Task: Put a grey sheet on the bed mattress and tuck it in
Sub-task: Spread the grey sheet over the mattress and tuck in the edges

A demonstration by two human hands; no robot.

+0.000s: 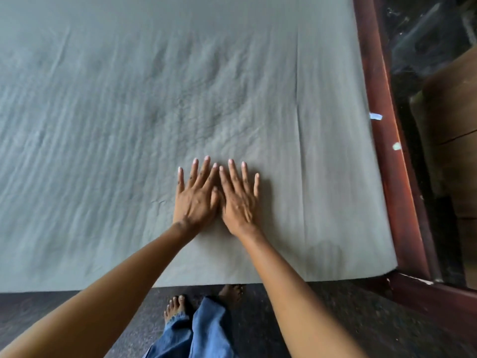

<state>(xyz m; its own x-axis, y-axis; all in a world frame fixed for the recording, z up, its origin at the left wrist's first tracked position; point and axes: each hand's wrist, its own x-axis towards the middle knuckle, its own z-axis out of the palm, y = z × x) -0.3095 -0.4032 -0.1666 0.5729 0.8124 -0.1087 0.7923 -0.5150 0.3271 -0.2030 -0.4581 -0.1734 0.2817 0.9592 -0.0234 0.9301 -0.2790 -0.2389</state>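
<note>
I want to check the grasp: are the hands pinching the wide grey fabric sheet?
No, the left hand and right hand lie flat, fingers straight, on the grey fabric sheet.

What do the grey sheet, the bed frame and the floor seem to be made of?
Grey sheet: seems a thin woven fabric, perhaps cotton, matte; it shows fine creases and wrinkles.
Bed frame: looks like wood with a glossy reddish-brown varnish; light reflects on its edge.
Floor: hard, dark and speckled, perhaps stone or terrazzo; cannot tell surely.
</note>
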